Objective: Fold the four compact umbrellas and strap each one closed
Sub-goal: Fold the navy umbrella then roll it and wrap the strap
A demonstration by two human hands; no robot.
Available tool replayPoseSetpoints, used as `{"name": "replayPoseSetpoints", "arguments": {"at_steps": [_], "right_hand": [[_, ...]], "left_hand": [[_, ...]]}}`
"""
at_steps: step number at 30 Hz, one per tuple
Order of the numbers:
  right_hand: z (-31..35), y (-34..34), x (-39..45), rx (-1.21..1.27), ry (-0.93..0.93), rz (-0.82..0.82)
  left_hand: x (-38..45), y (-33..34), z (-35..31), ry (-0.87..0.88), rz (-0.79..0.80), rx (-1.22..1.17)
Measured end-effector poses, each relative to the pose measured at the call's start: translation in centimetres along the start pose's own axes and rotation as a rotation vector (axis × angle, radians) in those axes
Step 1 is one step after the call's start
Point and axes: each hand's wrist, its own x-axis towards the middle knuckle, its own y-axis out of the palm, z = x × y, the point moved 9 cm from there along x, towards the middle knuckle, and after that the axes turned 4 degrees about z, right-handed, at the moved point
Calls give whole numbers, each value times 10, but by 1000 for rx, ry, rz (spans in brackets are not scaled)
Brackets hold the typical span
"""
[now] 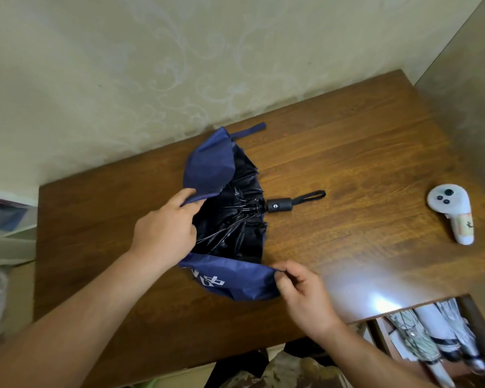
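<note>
A navy compact umbrella point(210, 169) with a black lining lies collapsed but loose on the wooden table point(347, 152), its canopy spread in folds. Its black handle point(279, 205) with a wrist loop points right. The closing strap point(249, 131) sticks out at the far edge of the canopy. My left hand point(165, 228) holds the canopy's left side, fingers curled into the fabric near the ribs. My right hand point(300, 287) pinches the corner of the near navy panel, which carries white lettering. Only this one umbrella is in view.
A white handheld controller point(451, 211) lies at the table's right side. A patterned wall runs behind the table. Below the right front edge is an open shelf with several bundled objects point(437, 337). Clutter sits at the far left.
</note>
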Motion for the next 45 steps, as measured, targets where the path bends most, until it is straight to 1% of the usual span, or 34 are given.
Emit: {"name": "replayPoseSetpoints", "arguments": {"at_steps": [6,11,13,16,19,22,24,25,27,28,29,30,31,32,33,34,35,36,37,38,39,41,45], "right_hand": [[9,4,10,52,-13,23],[31,-3,39,79,-53,-43],[47,-2,60,12,-83,-25],[61,2,105,-87,-79,40],[64,-9,149,-201,-4,37],[60,-20,174,-337,84,83],[54,-24,179,-398,135,108],[50,-26,179,-417,157,110],[43,-28,180,-466,185,97],[41,-28,180,-496,201,89],[40,-28,181,-526,217,84],[40,-27,182,-549,223,87],[41,-25,182,-556,218,97],[42,-23,182,-539,205,109],[44,-22,180,-495,190,117],[45,-22,177,-438,173,121],[46,-23,172,-384,155,120],[46,-24,168,-332,137,118],[45,-24,162,-273,115,121],[45,-22,156,-197,91,127],[44,-19,149,-115,73,131],[40,-14,136,15,61,136],[27,-13,118,119,71,106]], "left_hand": [[7,-22,-3,22,-91,-243],[15,-41,-15,76,-133,-377],[23,-46,-18,91,-135,-390],[33,-54,-22,106,-144,-405],[43,-60,-23,102,-148,-453],[50,-56,-17,79,-121,-527],[50,-55,-10,74,-136,-608],[48,-55,-8,98,-160,-675],[45,-49,-2,139,-180,-933],[43,-44,3,131,-194,-1054],[43,-39,10,110,-225,-1117],[43,-33,18,72,-272,-1104],[44,-26,29,15,-309,-1031],[47,-15,40,-47,-312,-917],[51,0,49,-92,-268,-806],[55,17,55,-123,-177,-737],[58,37,60,-151,-74,-735],[60,55,62,-176,18,-791],[60,68,62,-199,71,-874],[58,76,60,-226,90,-975],[57,82,60,-260,84,-1065],[56,85,60,-309,26,-1170],[51,97,64,-404,4,-1353]]}}
